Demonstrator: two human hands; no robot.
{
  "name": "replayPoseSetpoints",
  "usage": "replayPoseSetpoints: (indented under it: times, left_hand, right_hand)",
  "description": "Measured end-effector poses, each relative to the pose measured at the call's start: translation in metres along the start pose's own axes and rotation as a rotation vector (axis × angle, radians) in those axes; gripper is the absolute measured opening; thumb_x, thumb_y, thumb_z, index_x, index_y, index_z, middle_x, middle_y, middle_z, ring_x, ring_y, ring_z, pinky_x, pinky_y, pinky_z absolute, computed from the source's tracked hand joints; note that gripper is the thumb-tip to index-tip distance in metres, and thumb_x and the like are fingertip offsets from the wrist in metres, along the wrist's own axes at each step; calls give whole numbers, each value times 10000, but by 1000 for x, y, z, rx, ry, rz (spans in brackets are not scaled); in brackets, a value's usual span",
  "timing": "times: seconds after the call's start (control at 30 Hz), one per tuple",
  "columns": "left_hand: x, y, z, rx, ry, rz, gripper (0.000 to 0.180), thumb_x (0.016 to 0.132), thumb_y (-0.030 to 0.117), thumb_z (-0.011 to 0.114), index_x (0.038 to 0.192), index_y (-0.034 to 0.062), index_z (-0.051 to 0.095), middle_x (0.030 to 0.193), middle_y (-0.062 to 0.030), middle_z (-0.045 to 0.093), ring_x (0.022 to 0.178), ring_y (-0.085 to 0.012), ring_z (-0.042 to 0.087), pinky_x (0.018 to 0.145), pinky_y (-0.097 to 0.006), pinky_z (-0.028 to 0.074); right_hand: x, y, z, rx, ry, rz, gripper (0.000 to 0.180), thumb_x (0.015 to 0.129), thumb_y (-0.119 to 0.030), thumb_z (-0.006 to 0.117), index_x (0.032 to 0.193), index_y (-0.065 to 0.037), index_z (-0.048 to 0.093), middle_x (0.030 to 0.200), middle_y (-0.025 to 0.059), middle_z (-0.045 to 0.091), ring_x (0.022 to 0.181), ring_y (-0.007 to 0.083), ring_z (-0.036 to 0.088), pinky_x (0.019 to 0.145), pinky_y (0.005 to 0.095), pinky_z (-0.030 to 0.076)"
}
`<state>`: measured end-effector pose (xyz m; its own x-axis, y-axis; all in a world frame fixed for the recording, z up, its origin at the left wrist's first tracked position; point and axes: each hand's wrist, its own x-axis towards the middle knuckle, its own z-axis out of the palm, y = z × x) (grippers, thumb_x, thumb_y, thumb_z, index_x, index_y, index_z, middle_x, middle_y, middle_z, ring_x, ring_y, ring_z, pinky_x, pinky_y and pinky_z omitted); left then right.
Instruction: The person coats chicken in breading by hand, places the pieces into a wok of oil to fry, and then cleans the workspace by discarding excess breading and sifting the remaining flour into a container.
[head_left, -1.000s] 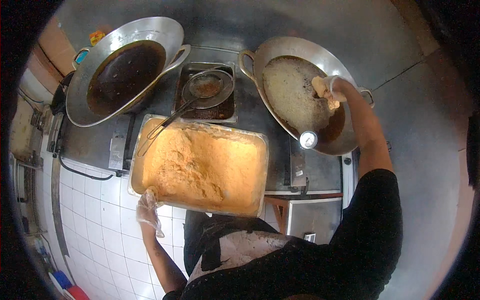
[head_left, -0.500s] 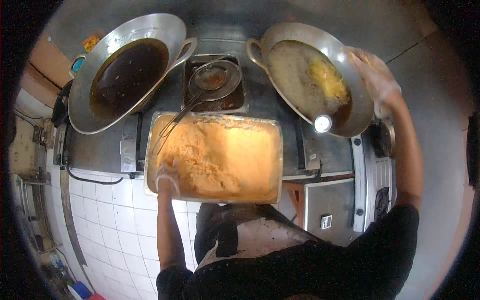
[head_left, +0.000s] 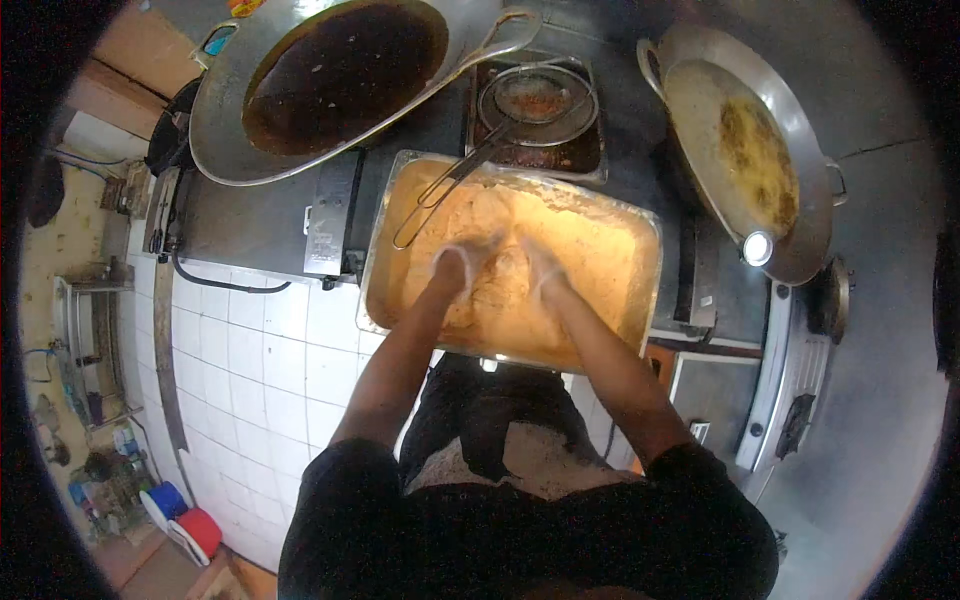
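Both my hands are down in a metal tray (head_left: 648,285) of orange-tinted flour (head_left: 598,240). My left hand (head_left: 472,262) and my right hand (head_left: 541,264), in thin clear gloves, face each other around a heap of flour near the tray's middle. Flour and motion blur hide the fingers, and I cannot make out whether a piece of food lies between them. The long wire handle of a round strainer (head_left: 540,104) reaches over the tray's far left edge.
A large wok (head_left: 230,140) of dark oil stands at the far left. Another wok (head_left: 800,110) at the right holds bubbling oil with golden pieces (head_left: 755,165) frying. Between them, the strainer rests over a square metal pan (head_left: 590,165). White tiles (head_left: 250,380) show at lower left.
My right hand has come back from the right wok's rim to the flour tray. The left hand has moved right within the flour. The whole view has shifted.
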<state>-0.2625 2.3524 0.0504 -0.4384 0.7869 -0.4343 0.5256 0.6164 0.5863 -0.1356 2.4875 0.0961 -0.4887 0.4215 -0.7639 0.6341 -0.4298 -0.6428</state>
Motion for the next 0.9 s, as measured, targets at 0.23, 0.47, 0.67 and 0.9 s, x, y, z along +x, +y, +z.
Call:
replayPoseSetpoints:
  times: [0.23, 0.47, 0.67, 0.9]
  left_hand:
    - [-13, -44, -16, -893, 18, -31, 402, 967, 172, 502, 1333, 9, 460, 1208, -123, 586, 976, -211, 603, 851, -335, 502]
    - [-16, -78, -21, -160, 87, -173, 291, 997, 163, 417, 1221, 10, 524, 1118, -127, 598, 908, -199, 610, 798, -333, 513]
    - [-2, -37, 0, 379, 208, 431, 384, 948, 226, 487, 1266, 11, 508, 1040, -159, 661, 974, -295, 619, 889, -317, 472]
    - [-45, 4, -16, -185, 386, 8, 298, 862, 173, 610, 1126, 35, 601, 1006, -133, 676, 933, -261, 631, 871, -351, 491]
  right_hand:
    - [16, 3, -51, -89, -245, -199, 681, 817, -521, 645, 1244, 1, 555, 1332, 178, 530, 1341, 289, 379, 1132, 406, 230]
    - [-1, -38, -21, -256, -74, -100, 639, 847, -385, 667, 1298, 33, 494, 1374, 163, 481, 1282, 274, 443, 1106, 345, 287]
    - [40, -4, -11, -479, -114, -373, 632, 885, -302, 651, 1366, 28, 407, 1395, 190, 437, 1256, 251, 454, 1054, 342, 350]
    - [-48, -15, -34, -5, -55, -183, 453, 884, -156, 644, 1295, -43, 490, 1268, 109, 540, 1133, 189, 522, 989, 304, 408]
